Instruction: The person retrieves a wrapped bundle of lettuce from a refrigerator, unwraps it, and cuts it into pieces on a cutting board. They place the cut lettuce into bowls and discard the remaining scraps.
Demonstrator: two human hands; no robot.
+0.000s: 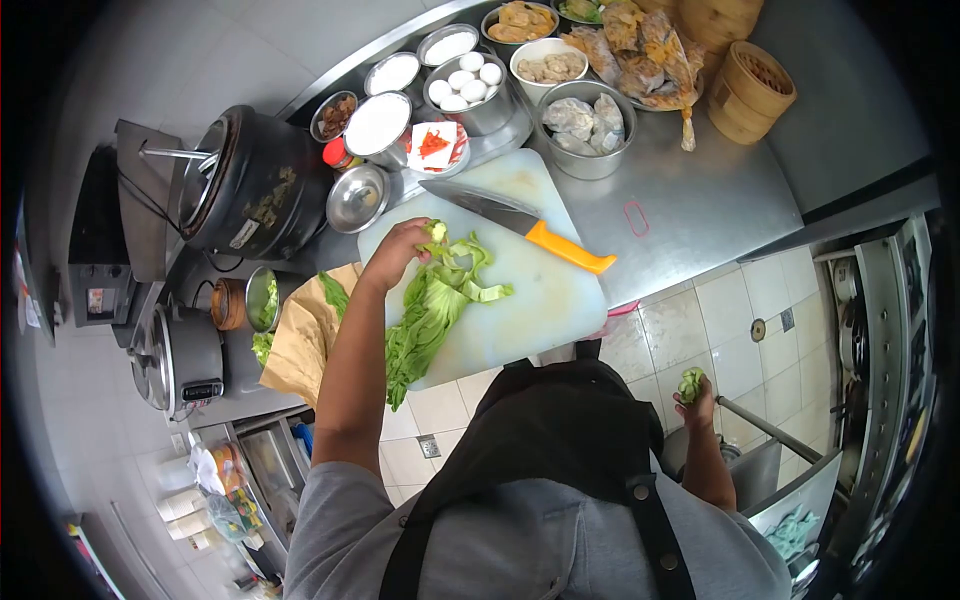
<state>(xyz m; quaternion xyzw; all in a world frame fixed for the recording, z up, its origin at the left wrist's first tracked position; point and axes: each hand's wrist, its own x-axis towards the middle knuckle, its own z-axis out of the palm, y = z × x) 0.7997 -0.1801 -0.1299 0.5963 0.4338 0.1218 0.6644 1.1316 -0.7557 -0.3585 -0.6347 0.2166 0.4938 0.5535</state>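
Note:
My left hand (pixel 398 254) is closed around the pale stem end of a leafy green vegetable (pixel 437 310). Its long leaves lie across the white cutting board (pixel 540 310) and hang past the board's near edge. Behind them rests a knife (pixel 520 225) with an orange-yellow handle, its blade pointing up and left, touched by neither hand. Off to the right, away from the counter, my right hand (pixel 697 402) grips a short green vegetable stub (pixel 690 385) over the floor side.
Past the board stand a pot of eggs (pixel 467 85), bowls of white powder, an empty metal bowl (pixel 358 197) and a pot of plastic bags (pixel 586 130). Brown paper (pixel 315 325) lies left, near a black cooker (pixel 255 180). Bamboo steamers (pixel 752 92) stand far right.

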